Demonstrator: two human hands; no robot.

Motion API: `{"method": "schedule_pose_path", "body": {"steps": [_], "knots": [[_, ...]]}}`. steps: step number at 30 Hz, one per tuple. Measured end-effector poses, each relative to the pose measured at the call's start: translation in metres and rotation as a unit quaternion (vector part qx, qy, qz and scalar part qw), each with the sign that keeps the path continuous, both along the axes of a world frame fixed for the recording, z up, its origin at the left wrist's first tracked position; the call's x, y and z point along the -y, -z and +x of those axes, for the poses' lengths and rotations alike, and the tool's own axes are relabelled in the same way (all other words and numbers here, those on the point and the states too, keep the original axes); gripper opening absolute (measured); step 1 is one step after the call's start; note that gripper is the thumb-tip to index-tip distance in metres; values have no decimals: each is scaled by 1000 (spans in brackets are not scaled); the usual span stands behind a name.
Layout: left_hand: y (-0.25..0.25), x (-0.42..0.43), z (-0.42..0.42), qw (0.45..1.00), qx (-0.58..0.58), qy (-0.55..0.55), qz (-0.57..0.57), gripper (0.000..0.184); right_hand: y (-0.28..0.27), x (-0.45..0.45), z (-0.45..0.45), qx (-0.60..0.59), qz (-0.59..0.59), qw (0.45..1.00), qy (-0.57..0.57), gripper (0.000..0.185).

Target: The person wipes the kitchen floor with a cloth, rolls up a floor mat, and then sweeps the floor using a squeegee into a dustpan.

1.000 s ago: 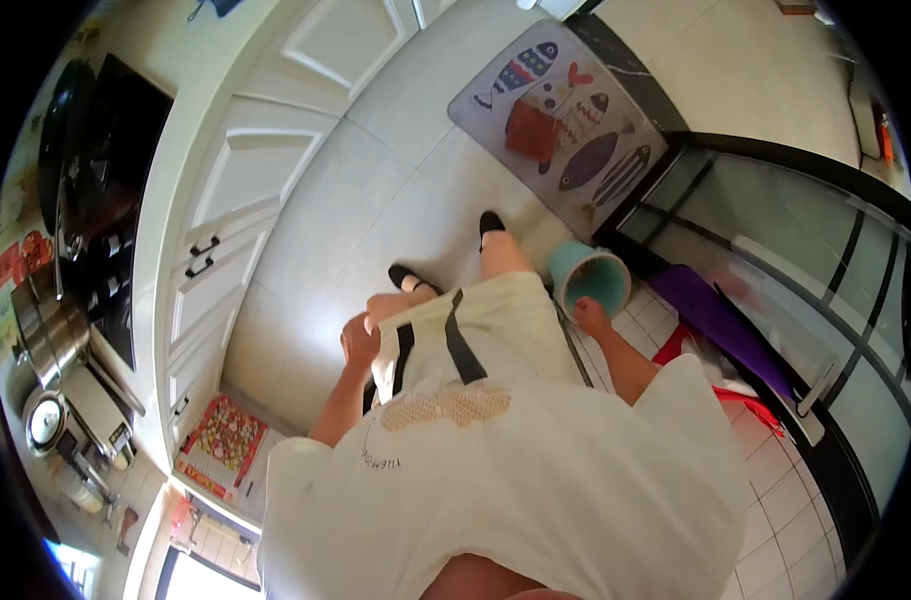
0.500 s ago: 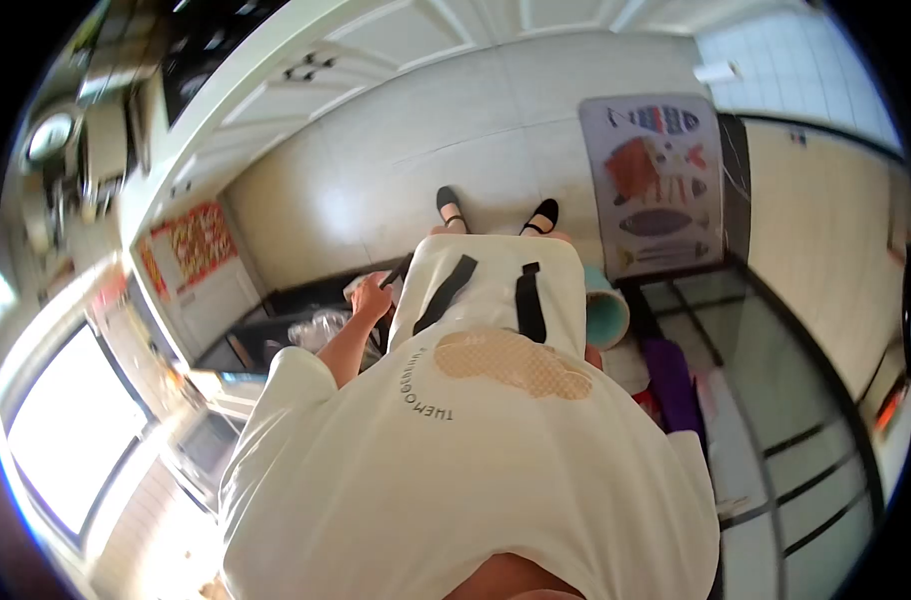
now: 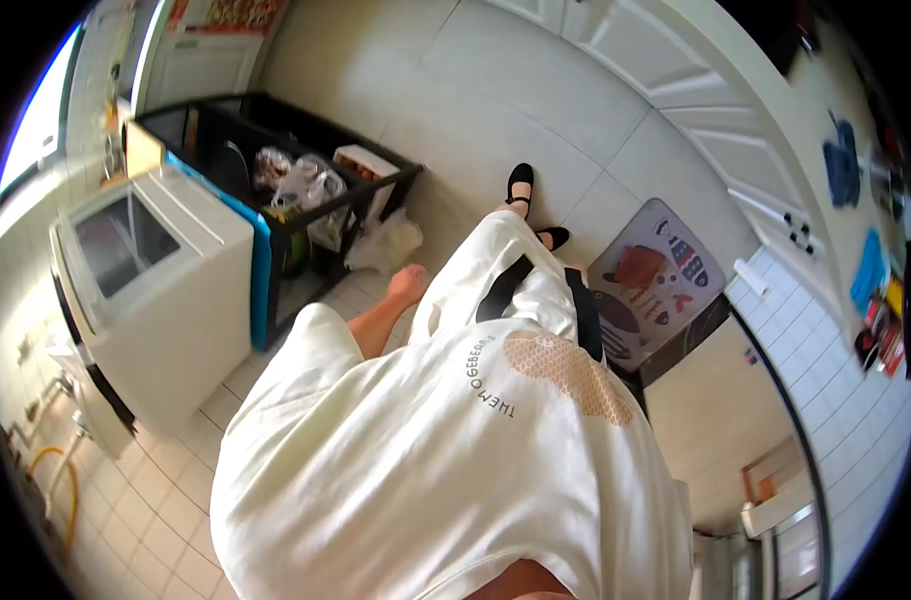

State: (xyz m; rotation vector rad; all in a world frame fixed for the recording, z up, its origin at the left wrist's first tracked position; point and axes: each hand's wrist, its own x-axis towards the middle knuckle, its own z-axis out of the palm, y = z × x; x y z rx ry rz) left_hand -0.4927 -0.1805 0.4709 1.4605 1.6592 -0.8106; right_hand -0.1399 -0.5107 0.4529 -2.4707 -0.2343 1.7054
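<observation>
Stands near rack point(image 3: 311, 119) holding plastic bags point(image 3: 314, 186) and box point(image 3: 364, 160); wears shirt point(image 3: 426, 460) lettered "THEMOGE…"; shows left hand point(image 3: 408, 286), cannot tell if open; hides right hand.

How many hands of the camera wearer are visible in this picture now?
1. The left hand is near the whitish plastic bag beside the black rack. The right hand is not in view; clothing may hide it.

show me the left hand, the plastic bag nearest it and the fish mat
left hand point(image 3: 408, 286), head view, its middle
plastic bag point(image 3: 388, 242), head view, its middle
fish mat point(image 3: 664, 290), head view, printed middle
</observation>
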Motion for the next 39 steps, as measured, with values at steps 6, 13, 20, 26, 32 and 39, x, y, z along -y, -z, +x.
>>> {"method": "schedule_pose_path", "body": {"steps": [6, 13, 20, 26, 32, 39], "knots": [[-16, 25, 23, 986, 32, -162, -9, 37, 1, -74, 101, 5, 24, 995, -96, 25], [-14, 124, 8, 943, -21, -329, 44, 41, 37, -162, 214, -69, 103, 991, 45, 27], [-58, 238, 52, 866, -77, -477, 129, 41, 28, -228, 294, -66, 82, 985, -135, 28], [-101, 291, 95, 837, -140, -501, 167, 38, 52, -232, 334, -54, 46, 970, -231, 24], [-123, 323, 70, 835, -213, -453, 230, 35, 32, -264, 288, -52, 25, 955, -290, 24], [-70, 380, 2, 680, -236, -679, 142, 56, 18, -301, 209, -88, 87, 929, -350, 25]]}}
